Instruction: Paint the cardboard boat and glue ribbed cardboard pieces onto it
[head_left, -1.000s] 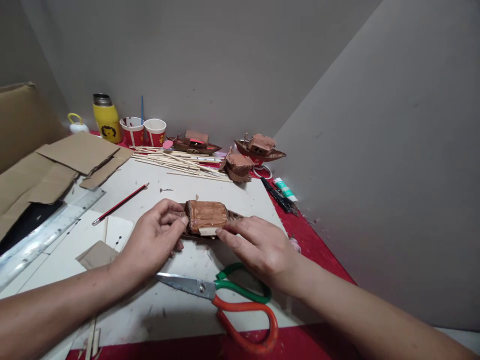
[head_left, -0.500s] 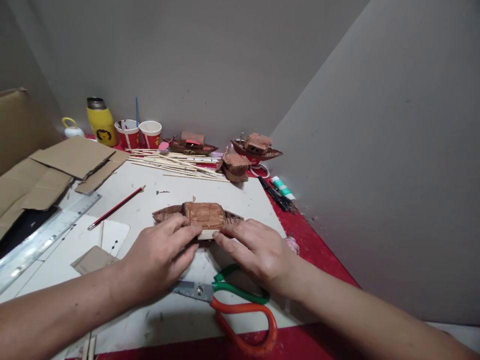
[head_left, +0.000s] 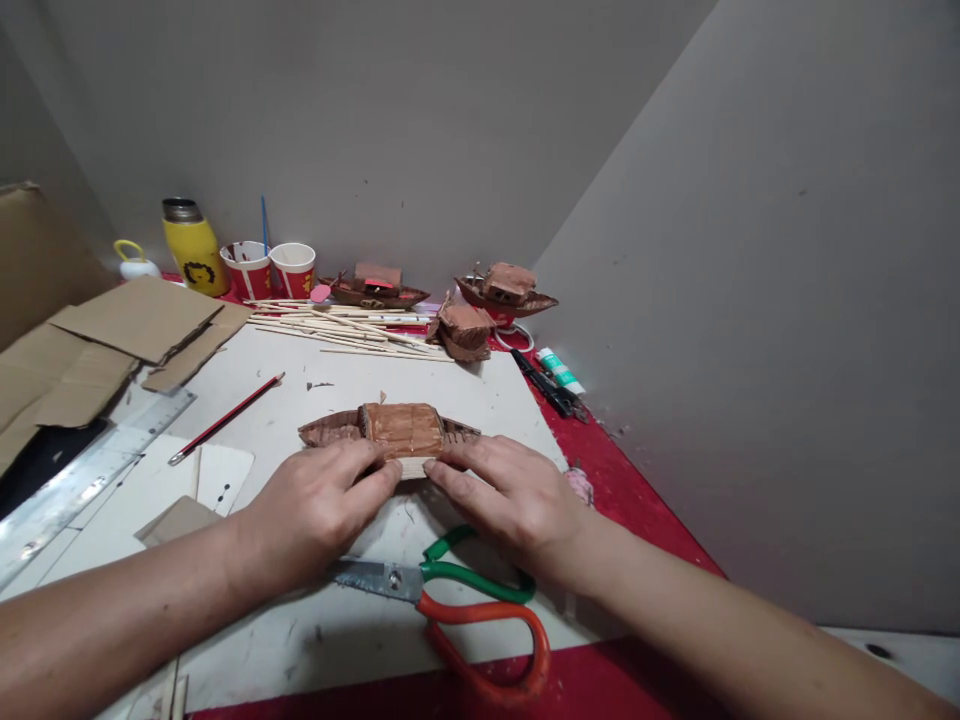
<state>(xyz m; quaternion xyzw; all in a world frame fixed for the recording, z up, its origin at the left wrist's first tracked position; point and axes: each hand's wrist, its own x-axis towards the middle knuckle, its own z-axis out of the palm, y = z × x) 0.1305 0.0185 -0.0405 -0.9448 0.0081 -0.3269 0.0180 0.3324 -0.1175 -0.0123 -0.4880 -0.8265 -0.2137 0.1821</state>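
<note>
Step in hand, by appearance: seating a pale wooden strip [head_left: 414,468] along the near side of a model boat [head_left: 386,432], just below the roof [head_left: 406,425]. The boat lies on the white board [head_left: 457,390], beyond the scissors [head_left: 480,612]. Left hand [head_left: 330,505] and right hand [head_left: 517,500] are each nearly closed — thumb and forefinger lightly gripping opposite ends of the strip. The next move would call for level, even pressure without shifting the hull. Compared with one second earlier, the left hand has moved from the roof's left end to the strip — exposing the boat's left tip.
</note>
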